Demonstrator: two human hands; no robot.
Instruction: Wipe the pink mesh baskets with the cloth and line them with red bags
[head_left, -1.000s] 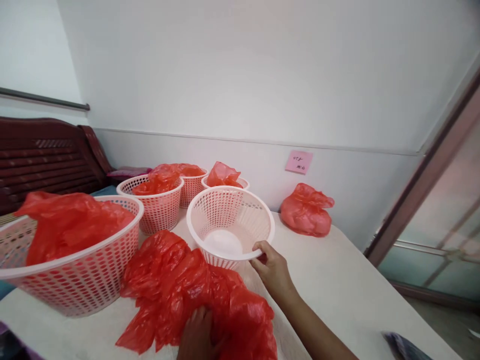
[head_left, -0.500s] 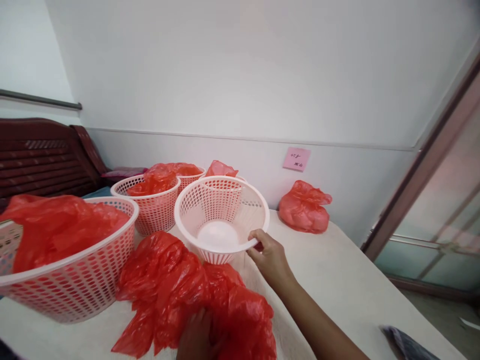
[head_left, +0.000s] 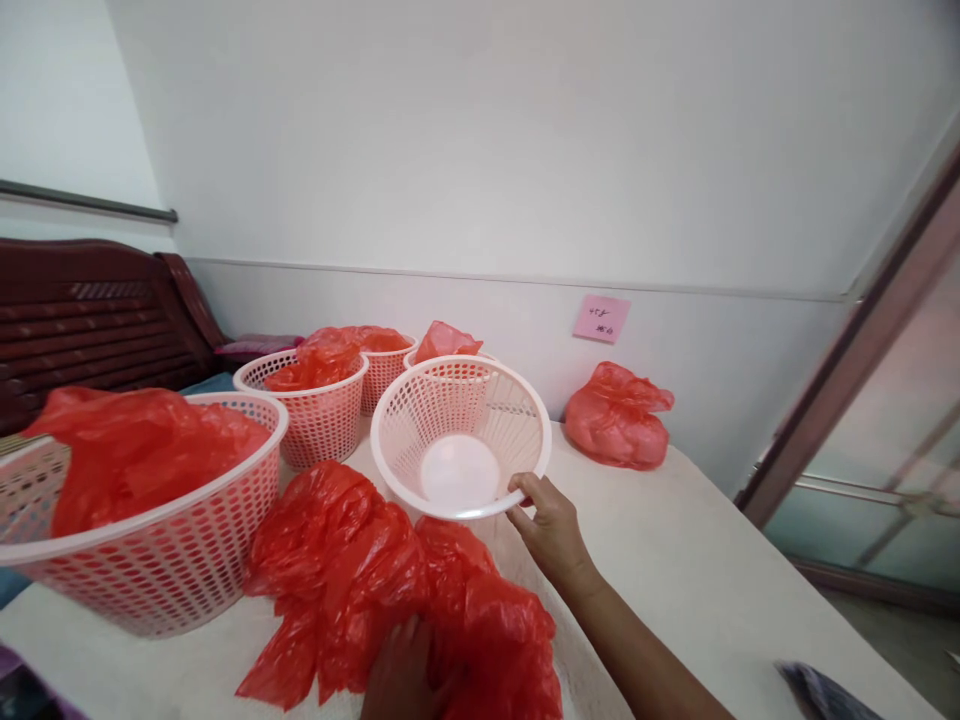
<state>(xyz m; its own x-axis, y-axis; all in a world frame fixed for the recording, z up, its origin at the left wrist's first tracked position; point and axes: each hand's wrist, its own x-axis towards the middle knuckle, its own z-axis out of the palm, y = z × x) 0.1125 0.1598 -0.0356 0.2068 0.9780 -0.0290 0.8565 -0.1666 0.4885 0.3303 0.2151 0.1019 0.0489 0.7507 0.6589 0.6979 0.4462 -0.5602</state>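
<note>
Tipped further toward the wearer, the pale basket (head_left: 459,468) is pinched at its rim by the right hand (head_left: 551,532), left of which the left hand (head_left: 403,672), grip impossible to tell, touches red plastic (head_left: 356,565)

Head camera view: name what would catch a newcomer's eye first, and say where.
The glossy heap of crumpled red plastic stands out first, at the near side of the white tabletop, with the left hand against it. Beyond it, the right hand grips a round, pale pink plastic basket, tilted so its inside shows. At far left, another pale pink basket holds more red plastic.
</note>
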